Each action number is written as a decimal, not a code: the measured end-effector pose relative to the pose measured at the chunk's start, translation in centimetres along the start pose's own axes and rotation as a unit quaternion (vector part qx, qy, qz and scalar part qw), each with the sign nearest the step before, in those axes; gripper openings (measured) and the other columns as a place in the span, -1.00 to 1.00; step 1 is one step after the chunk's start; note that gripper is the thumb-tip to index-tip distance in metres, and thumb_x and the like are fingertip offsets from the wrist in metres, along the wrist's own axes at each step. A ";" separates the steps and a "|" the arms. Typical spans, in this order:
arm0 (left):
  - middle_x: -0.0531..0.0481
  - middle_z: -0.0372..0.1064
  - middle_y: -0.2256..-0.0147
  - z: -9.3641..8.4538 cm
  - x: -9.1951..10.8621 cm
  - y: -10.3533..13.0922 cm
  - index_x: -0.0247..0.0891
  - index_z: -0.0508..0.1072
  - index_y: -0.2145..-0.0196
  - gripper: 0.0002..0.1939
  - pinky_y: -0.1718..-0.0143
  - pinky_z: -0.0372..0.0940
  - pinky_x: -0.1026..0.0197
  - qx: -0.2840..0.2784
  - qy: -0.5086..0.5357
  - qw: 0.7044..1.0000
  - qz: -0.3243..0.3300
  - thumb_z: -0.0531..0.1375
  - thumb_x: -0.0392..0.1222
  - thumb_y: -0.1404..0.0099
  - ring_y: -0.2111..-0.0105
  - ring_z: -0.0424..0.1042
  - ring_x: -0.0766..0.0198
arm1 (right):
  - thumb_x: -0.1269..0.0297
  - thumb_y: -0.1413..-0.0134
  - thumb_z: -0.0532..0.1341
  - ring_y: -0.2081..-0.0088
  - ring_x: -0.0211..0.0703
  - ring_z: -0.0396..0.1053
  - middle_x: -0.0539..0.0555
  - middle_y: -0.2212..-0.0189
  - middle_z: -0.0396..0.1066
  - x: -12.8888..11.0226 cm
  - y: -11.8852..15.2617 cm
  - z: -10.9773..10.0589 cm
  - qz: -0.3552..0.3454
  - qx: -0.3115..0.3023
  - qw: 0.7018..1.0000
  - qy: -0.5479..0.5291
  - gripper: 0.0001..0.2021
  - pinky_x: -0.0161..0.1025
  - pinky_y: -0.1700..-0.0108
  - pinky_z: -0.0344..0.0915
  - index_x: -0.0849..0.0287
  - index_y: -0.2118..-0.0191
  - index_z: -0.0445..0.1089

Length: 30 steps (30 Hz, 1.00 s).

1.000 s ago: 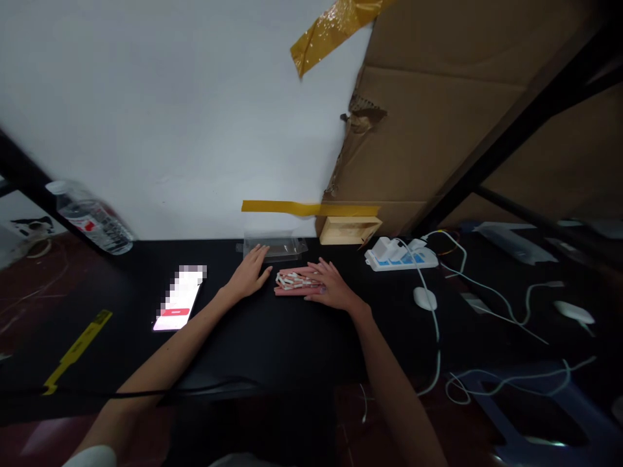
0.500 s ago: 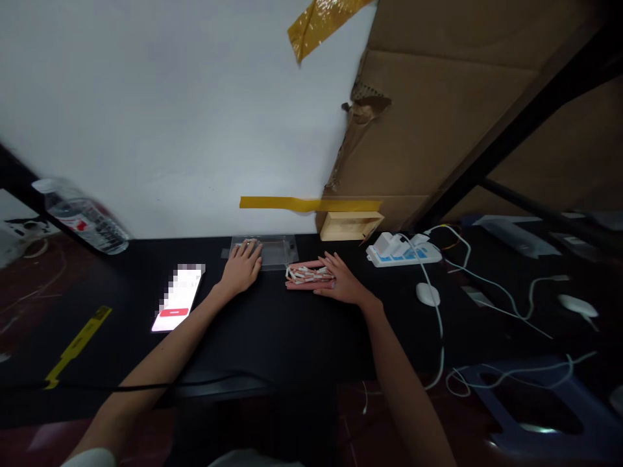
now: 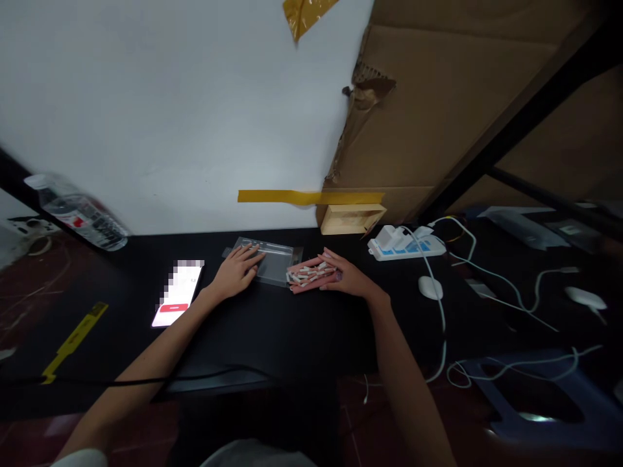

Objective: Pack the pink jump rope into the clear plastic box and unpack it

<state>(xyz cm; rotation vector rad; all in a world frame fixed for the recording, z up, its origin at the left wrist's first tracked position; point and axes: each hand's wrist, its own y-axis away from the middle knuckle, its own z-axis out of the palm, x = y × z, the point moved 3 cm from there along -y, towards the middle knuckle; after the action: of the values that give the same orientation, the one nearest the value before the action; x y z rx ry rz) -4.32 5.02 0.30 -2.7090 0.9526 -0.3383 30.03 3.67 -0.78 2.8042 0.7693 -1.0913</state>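
Observation:
My left hand [image 3: 237, 271] lies palm down with fingers spread on a flat clear plastic case [image 3: 277, 264], which sits at an angle on the black table. To its right my right hand [image 3: 354, 277] grips the right end of a pink bundle [image 3: 311, 285], fingers along its far side and thumb along its near side. Two long pink strips form the bundle's sides, with several small white-and-pink pieces jumbled between them; their exact kind is too small to tell. The bundle's left end is close against the clear case.
A lit phone [image 3: 179, 292] lies left of my left arm. Behind stands a pale wooden box [image 3: 335, 224]. At the right are a white power strip [image 3: 409, 248], a white mouse-like object [image 3: 430, 287] and loose cables. A water bottle [image 3: 82, 214] leans at far left.
The clear case has turned clockwise under my left hand. The pink bundle has tilted, its right end now farther back, still in my right hand. The camera view has shifted slightly.

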 end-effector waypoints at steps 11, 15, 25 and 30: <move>-0.25 -0.01 -0.37 1.0 3.9 0.4 -0.23 0.08 -0.36 -0.27 -0.32 -0.11 -0.26 0.030 -0.023 0.999 -0.012 0.05 0.24 -0.41 -0.37 -0.07 -0.22 | -0.14 -0.22 0.15 -0.45 0.20 -0.25 0.28 -0.45 -0.17 0.2 -1.7 3.7 0.024 0.095 0.993 0.067 -0.17 0.19 -0.40 -0.12 0.18 -0.44 -0.08; -0.27 -0.03 -0.37 1.5 4.3 -0.2 -0.24 0.07 -0.36 -0.29 -0.32 -0.11 -0.26 0.043 -0.032 0.998 -0.034 0.06 0.19 -0.42 -0.37 -0.09 -0.22 | -0.06 -0.36 -0.03 -0.46 0.16 -0.31 0.21 -0.46 -0.19 -0.5 -2.4 5.1 0.027 0.095 0.994 0.057 -0.31 0.22 -0.41 -0.18 0.14 -0.46 -0.15; -0.20 0.06 -0.35 1.1 4.4 0.0 -0.17 0.09 -0.37 -0.28 -0.31 -0.06 -0.24 0.064 -0.022 0.997 -0.040 0.10 0.19 -0.39 -0.35 0.01 -0.18 | -0.10 -0.32 0.04 -0.44 0.08 -0.16 0.18 -0.46 -0.18 -1.2 -2.0 3.0 0.032 0.049 0.998 -0.021 -0.23 0.15 -0.40 -0.10 0.07 -0.47 -0.25; -0.26 0.05 -0.35 1.0 4.1 0.2 -0.24 0.12 -0.36 -0.27 -0.32 -0.05 -0.22 0.050 -0.033 0.998 -0.022 0.08 0.21 -0.41 -0.35 0.00 -0.17 | -0.20 -0.14 0.22 -0.45 0.30 -0.30 0.14 -0.41 0.02 1.1 -0.4 -0.1 0.086 0.019 0.996 0.031 -0.20 0.40 -0.37 -0.29 -0.05 -0.41 0.03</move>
<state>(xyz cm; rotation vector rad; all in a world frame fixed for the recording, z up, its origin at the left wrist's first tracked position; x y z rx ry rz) -0.98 2.44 -0.14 -2.6351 0.8362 -0.2940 30.55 4.53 -1.34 2.8831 0.5042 -1.0047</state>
